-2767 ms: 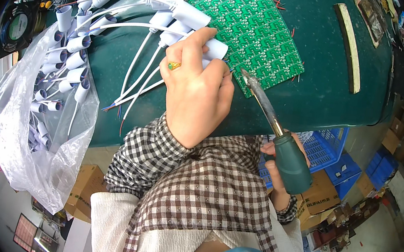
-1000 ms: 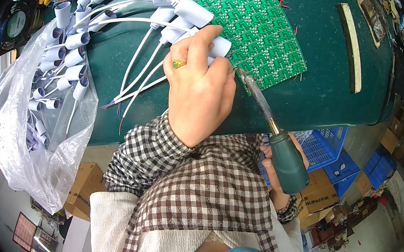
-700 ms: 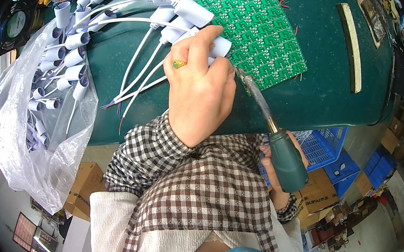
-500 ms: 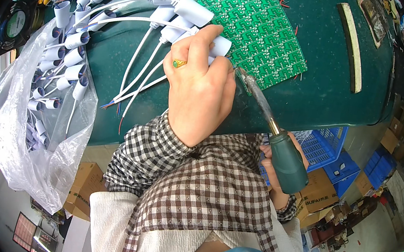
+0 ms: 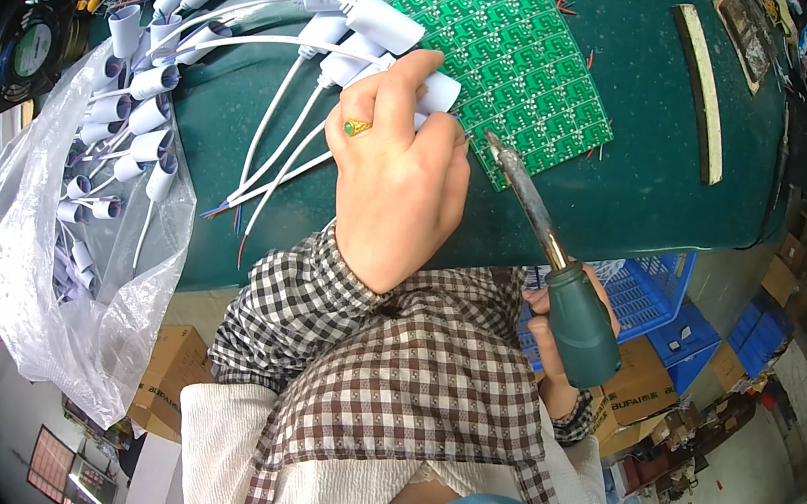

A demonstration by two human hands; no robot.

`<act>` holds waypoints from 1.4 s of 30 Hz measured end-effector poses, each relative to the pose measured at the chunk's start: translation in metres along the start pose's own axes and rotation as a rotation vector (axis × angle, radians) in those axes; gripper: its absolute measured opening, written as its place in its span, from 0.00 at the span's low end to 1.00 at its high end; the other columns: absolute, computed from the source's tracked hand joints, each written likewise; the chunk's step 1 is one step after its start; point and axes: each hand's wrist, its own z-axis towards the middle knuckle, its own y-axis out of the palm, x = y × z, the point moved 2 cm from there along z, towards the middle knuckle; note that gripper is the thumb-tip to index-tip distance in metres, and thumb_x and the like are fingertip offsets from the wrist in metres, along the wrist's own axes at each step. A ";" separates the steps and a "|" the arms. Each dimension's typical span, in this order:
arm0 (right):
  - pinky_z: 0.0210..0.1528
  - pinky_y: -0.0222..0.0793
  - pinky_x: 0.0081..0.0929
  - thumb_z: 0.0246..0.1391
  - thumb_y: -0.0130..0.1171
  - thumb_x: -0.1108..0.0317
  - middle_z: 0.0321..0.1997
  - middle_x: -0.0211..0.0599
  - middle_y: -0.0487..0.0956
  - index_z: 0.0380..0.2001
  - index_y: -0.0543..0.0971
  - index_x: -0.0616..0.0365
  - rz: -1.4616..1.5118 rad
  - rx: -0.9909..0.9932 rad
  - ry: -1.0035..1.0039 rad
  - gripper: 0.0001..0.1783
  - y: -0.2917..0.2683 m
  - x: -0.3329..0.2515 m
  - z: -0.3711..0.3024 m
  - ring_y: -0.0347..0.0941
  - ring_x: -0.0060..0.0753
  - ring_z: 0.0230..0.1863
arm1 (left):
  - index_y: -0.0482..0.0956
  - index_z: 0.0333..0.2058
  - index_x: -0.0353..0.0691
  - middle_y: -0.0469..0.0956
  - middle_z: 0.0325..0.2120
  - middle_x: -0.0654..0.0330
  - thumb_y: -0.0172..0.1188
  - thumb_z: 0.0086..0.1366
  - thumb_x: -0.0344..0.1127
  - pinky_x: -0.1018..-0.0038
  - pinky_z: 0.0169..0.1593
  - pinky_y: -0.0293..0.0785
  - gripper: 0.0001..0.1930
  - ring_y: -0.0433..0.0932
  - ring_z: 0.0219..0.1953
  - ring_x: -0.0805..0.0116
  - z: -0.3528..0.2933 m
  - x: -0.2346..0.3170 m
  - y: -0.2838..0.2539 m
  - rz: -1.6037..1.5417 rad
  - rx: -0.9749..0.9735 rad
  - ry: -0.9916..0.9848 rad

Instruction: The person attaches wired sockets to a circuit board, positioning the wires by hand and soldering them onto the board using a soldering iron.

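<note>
My left hand (image 5: 398, 171), with a green-stoned ring, is closed over the near left corner of a green printed circuit board panel (image 5: 508, 53). Its fingertips point down, and whatever they pinch is hidden beneath them. Against its fingers lie white cylindrical sockets (image 5: 384, 24) with white cables, whose bare coloured wire ends fan out on the left. Below the table edge, my right hand (image 5: 552, 356) grips a soldering iron (image 5: 584, 325) by its dark green handle. The iron's tip is over the board's near edge, just right of my left fingertips.
A clear plastic bag (image 5: 61, 331) full of similar white sockets hangs over the table's left side. Behind it stands a black fan (image 5: 30, 50). A pale curved strip (image 5: 700, 97) lies at the right of the green table (image 5: 631, 204). Blue crates (image 5: 655, 293) and cardboard boxes (image 5: 639, 387) stand below.
The soldering iron has shifted slightly right, its tip moving a little away from my left fingertips and up over the board. My left hand stays nearly still.
</note>
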 end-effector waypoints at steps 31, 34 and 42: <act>0.46 0.81 0.40 0.61 0.61 0.56 0.33 0.42 0.74 0.37 0.75 0.66 0.507 0.085 0.099 0.20 0.002 0.002 0.006 0.75 0.36 0.37 | 0.79 0.28 0.34 0.72 0.56 0.50 0.66 0.51 0.27 0.54 0.55 0.61 0.06 0.69 0.53 0.50 0.001 0.001 0.000 0.009 0.015 0.019; 0.45 0.81 0.39 0.61 0.61 0.57 0.34 0.43 0.75 0.37 0.75 0.67 0.550 0.081 0.053 0.19 0.000 0.003 0.012 0.75 0.35 0.38 | 0.79 0.28 0.35 0.72 0.56 0.50 0.66 0.51 0.27 0.54 0.55 0.61 0.06 0.69 0.52 0.50 0.001 0.000 0.000 0.017 0.022 0.031; 0.41 0.83 0.38 0.61 0.60 0.61 0.34 0.43 0.75 0.37 0.75 0.68 0.570 0.127 -0.010 0.17 -0.001 -0.001 0.017 0.74 0.34 0.36 | 0.80 0.29 0.39 0.71 0.57 0.50 0.69 0.52 0.27 0.58 0.56 0.64 0.07 0.69 0.51 0.50 0.003 0.001 -0.002 0.061 -0.001 0.027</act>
